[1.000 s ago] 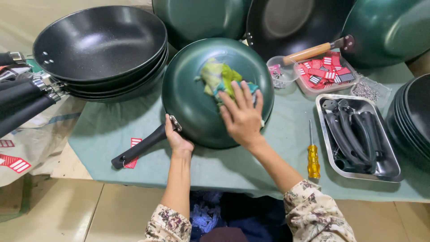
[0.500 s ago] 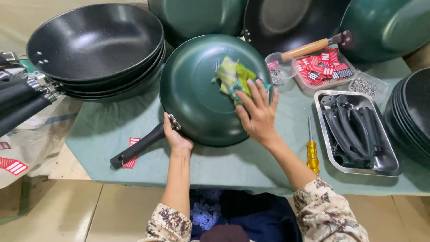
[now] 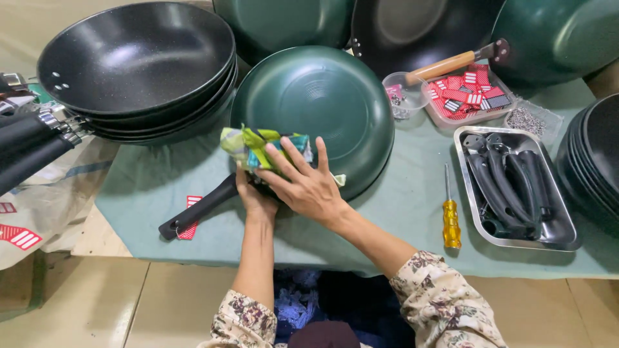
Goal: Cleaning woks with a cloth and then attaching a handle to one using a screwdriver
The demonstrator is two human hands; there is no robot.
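Note:
A dark green pan [image 3: 329, 103] lies bottom-up on the green table cloth [image 3: 412, 212]. Its black handle [image 3: 196, 209] points toward the lower left. My right hand [image 3: 303, 183] presses a crumpled green and yellow cloth [image 3: 258, 147] against the pan's near left rim, just above the handle joint. My left hand [image 3: 255, 196] sits under the right one and grips the pan where the handle meets the rim. A red tag [image 3: 191, 216] hangs on the handle.
A stack of black pans [image 3: 135, 58] stands at the left, more green pans [image 3: 554, 38] at the back. A metal tray of black handles [image 3: 512, 187], a yellow screwdriver [image 3: 451, 216], a box of red tags [image 3: 467, 93] and a wooden-handled tool [image 3: 451, 63] lie at the right.
My right hand has dragged the cloth from the pan's upper middle down to its near left rim, by the handle. The pan and my left hand have stayed where they were.

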